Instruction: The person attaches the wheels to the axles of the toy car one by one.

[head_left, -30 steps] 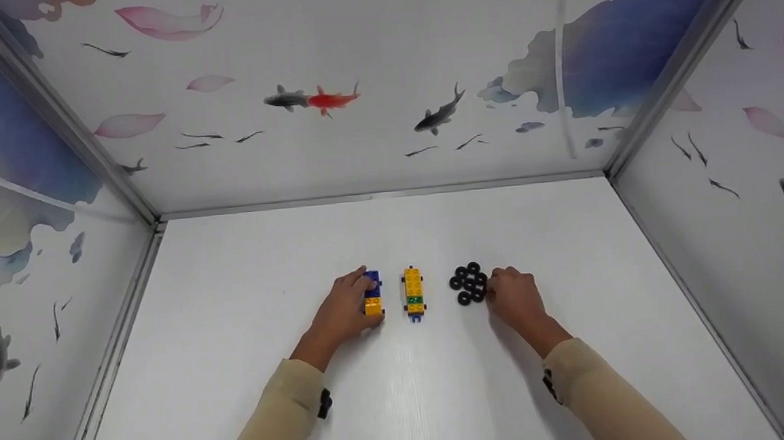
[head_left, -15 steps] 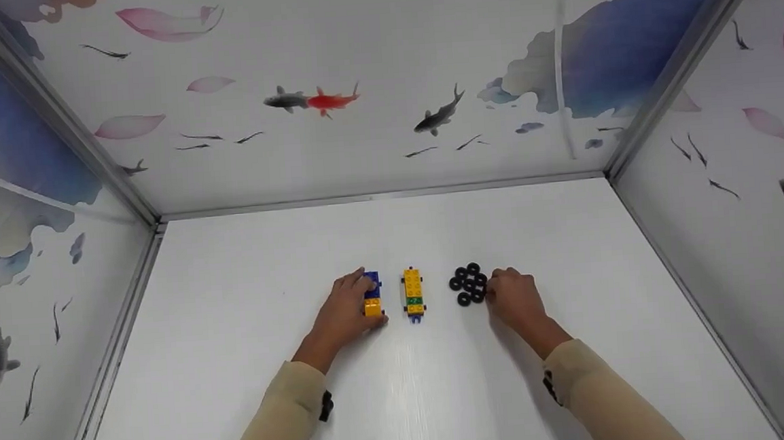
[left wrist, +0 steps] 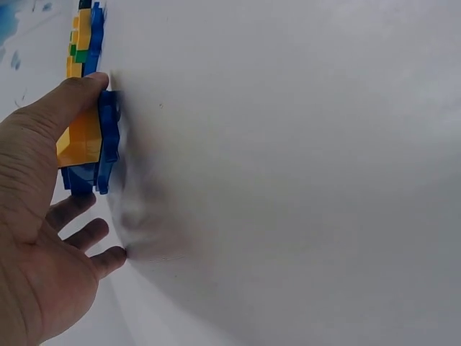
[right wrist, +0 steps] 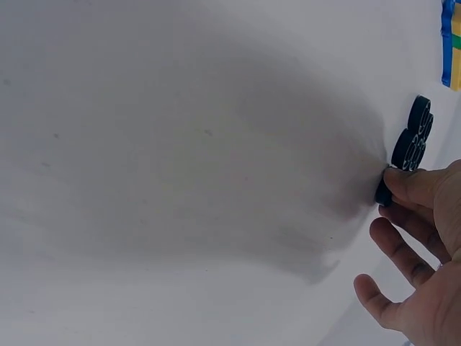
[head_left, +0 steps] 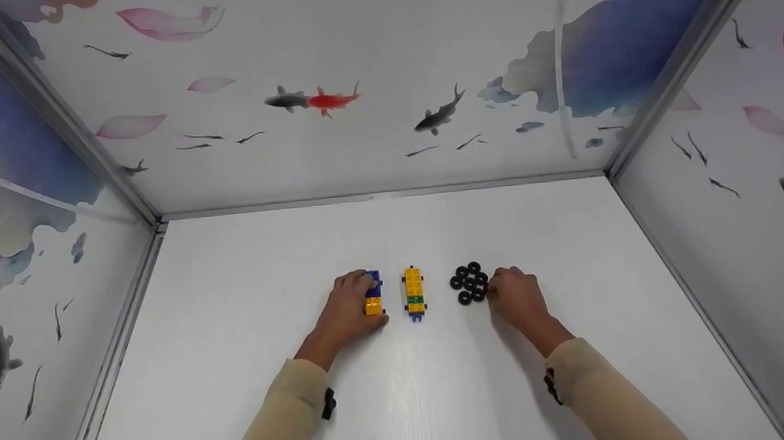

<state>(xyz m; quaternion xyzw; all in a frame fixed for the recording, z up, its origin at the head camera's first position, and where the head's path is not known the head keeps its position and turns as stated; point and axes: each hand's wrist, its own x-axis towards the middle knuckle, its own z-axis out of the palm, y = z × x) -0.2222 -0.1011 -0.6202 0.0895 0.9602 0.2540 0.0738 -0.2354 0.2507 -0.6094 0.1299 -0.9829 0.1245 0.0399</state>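
Note:
My left hand grips a blue-and-yellow building-brick car on the white table. In the left wrist view the thumb lies along one end of that car, with fingers at its other end and its far side hidden. A small cluster of black toy wheels lies farther right. My right hand is at the cluster's right edge. The right wrist view has its thumb and index finger pinching one black wheel, which is still at table level; the other fingers are spread.
Between the hands lies a second brick car, yellow with a green strip and a blue hitch at its near end. White panels printed with fish and petals enclose the table at the back and both sides.

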